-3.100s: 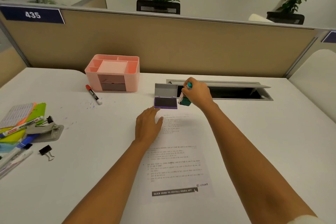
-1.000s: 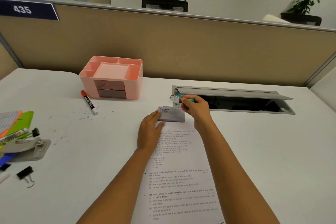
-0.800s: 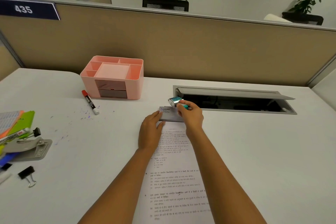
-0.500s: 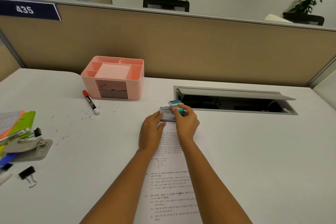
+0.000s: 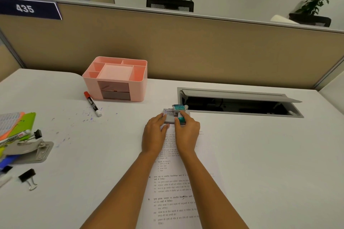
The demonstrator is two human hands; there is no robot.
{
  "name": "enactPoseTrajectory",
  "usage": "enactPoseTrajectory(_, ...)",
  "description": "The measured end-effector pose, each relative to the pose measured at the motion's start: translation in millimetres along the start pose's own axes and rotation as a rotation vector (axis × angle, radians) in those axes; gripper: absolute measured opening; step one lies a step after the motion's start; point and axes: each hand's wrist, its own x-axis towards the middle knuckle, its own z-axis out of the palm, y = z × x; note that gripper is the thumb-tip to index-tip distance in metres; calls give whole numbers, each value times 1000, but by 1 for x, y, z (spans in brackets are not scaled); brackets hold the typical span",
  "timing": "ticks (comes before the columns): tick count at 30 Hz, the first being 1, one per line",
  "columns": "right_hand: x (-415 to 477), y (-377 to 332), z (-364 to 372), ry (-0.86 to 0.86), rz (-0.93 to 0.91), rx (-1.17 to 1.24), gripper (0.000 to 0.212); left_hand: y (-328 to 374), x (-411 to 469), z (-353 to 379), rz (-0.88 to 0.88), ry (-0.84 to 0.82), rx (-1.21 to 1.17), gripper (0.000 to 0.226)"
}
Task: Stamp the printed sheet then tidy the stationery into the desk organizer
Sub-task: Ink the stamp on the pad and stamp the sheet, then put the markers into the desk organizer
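A closed grey ink pad [image 5: 168, 115] lies on the white desk at the top end of the printed sheet [image 5: 173, 191]. My left hand [image 5: 154, 134] rests on the sheet, its nearly straight fingers touching the pad's left edge. My right hand [image 5: 187, 132] grips the teal stamp [image 5: 179, 108], which lies on its side across the pad's right part, stamping face pointing away from me. The pink desk organizer [image 5: 115, 78] stands at the back left, its top compartments and two small drawers in view.
A red marker [image 5: 92, 103] lies left of the organizer. At the far left sit coloured sticky pads [image 5: 16, 122], pens, a grey hole punch [image 5: 31, 151] and a black binder clip [image 5: 28, 177]. An open cable hatch [image 5: 238, 106] gapes just behind my right hand. A tan partition [image 5: 186, 46] closes the back.
The ink pad, open three seconds ago, is now closed. My right hand has brought the stamp down and left onto the pad. The left hand has stayed at the pad's left edge.
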Motion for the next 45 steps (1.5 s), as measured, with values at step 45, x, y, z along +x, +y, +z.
enactPoseTrajectory(45,-53,-89,10,-54,-141,-125,27,-31,-34,-140,-66,211,92,28)
